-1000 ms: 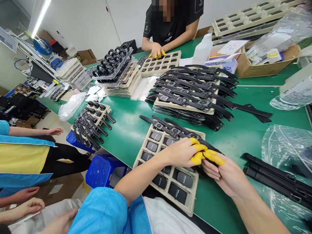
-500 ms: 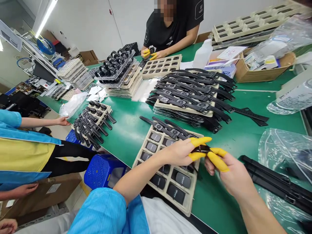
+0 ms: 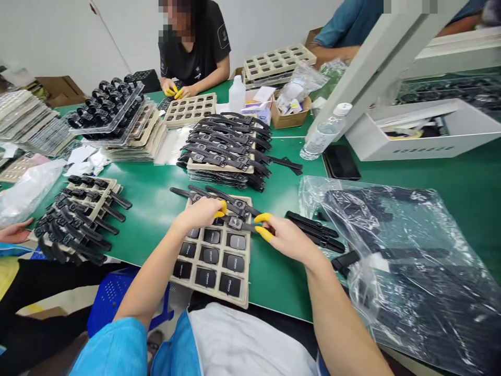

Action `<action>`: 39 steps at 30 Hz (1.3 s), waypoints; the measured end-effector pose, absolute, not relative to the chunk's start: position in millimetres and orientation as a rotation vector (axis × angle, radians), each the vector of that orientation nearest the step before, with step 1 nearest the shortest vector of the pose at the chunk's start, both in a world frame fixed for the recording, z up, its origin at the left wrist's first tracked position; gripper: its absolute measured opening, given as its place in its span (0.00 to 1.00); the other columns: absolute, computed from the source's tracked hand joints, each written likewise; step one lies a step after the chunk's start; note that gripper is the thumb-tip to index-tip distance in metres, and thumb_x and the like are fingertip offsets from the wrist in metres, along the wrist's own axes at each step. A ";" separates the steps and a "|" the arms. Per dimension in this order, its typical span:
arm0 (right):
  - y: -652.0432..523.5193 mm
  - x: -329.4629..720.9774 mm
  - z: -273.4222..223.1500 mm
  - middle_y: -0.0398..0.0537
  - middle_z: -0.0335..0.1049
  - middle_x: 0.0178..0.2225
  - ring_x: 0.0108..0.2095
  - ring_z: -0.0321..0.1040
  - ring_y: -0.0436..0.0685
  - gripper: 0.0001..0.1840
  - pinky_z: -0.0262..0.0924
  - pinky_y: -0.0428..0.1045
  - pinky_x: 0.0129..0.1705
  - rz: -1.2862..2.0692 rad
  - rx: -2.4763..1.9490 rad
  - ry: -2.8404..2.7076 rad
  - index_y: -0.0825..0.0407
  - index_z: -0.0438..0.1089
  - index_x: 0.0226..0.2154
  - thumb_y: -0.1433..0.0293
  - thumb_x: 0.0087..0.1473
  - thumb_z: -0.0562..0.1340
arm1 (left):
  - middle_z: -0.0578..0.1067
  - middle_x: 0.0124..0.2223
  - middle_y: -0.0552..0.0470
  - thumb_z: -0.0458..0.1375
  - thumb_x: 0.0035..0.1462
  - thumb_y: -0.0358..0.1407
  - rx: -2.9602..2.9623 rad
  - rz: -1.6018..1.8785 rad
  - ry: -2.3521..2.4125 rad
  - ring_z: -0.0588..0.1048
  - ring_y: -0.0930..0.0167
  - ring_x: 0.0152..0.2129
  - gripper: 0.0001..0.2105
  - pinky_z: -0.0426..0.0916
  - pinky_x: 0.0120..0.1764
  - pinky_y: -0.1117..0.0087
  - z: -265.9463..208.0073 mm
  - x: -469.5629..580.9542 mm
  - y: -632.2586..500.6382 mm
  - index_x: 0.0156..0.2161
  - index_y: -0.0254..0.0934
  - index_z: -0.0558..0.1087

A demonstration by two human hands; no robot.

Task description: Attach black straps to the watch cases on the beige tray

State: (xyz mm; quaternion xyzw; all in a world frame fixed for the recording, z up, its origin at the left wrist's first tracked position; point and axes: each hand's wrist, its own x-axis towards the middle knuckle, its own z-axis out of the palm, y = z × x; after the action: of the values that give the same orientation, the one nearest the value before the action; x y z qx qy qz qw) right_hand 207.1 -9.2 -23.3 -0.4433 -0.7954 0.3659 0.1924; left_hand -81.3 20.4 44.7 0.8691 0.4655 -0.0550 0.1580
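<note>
Both hands meet over the far end of a beige tray [image 3: 238,292] of dark watch bodies that lies on the green table [image 3: 156,209] straight ahead at six o'clock. The left hand [image 3: 200,213], yellow cots on its fingertips, is curled down and pinches one end of a black strapped watch [image 3: 236,223]; the right hand [image 3: 287,237], at about three o'clock from it, pinches the watch's other strap end between yellow-capped thumb and forefinger, so the watch lies stretched between them across the tray's top rows. Loose black straps [image 3: 313,230] lie just right of the right hand, beside a clear plastic bag [image 3: 410,250] of more straps at four o'clock. At twelve o'clock stands a stack of trays loaded with strapped watches [image 3: 223,151]; beyond it another person's hands [image 3: 176,93] work at a tray [image 3: 190,109]. More loaded trays [image 3: 78,214] sit at nine o'clock
</note>
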 end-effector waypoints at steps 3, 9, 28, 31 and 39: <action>-9.6 206.1 -24.4 0.47 0.76 0.33 0.30 0.68 0.58 0.10 0.54 0.50 0.32 1.007 -1.355 -2.339 0.50 0.72 0.44 0.65 0.65 0.57 | 0.78 0.45 0.44 0.51 0.65 0.25 2.602 -0.224 1.318 0.77 0.61 0.45 0.12 0.68 0.48 0.61 33.7 -77.0 21.9 0.45 0.36 0.76; -4.9 214.5 -18.4 0.48 0.74 0.35 0.33 0.70 0.58 0.07 0.58 0.50 0.35 0.873 -1.388 -2.258 0.49 0.73 0.39 0.65 0.64 0.60 | 0.74 0.48 0.40 0.54 0.68 0.32 2.817 0.064 1.460 0.70 0.57 0.48 0.08 0.66 0.54 0.54 11.8 -75.2 15.7 0.45 0.36 0.76; 13.6 259.8 -38.8 0.58 0.74 0.41 0.42 0.70 0.68 0.11 0.64 0.58 0.42 0.467 -1.697 -1.760 0.50 0.72 0.45 0.63 0.65 0.58 | 0.78 0.42 0.39 0.53 0.68 0.33 2.757 -0.254 1.595 0.74 0.55 0.45 0.10 0.69 0.46 0.56 13.2 -87.2 -18.4 0.39 0.34 0.77; 7.4 241.8 -28.0 0.48 0.73 0.32 0.29 0.69 0.59 0.14 0.64 0.53 0.33 0.736 -1.504 -1.444 0.48 0.67 0.47 0.57 0.67 0.58 | 0.79 0.40 0.43 0.54 0.68 0.34 2.622 -0.042 1.589 0.76 0.58 0.41 0.07 0.71 0.43 0.59 32.0 -90.3 -17.9 0.41 0.36 0.75; -26.3 166.0 -10.7 0.41 0.71 0.27 0.20 0.63 0.51 0.25 0.60 0.46 0.21 1.816 -0.795 -1.064 0.48 0.63 0.41 0.45 0.60 0.66 | 0.79 0.50 0.43 0.54 0.64 0.32 2.052 0.744 1.337 0.80 0.64 0.47 0.15 0.76 0.49 0.63 31.8 -33.8 -0.3 0.55 0.38 0.66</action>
State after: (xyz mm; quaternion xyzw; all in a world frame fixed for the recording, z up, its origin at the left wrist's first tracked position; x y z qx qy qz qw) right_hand 166.0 -26.3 -10.7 -0.3187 -0.4267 0.7282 0.4313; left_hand -33.8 -0.3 31.8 0.7680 0.5003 0.2785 0.2867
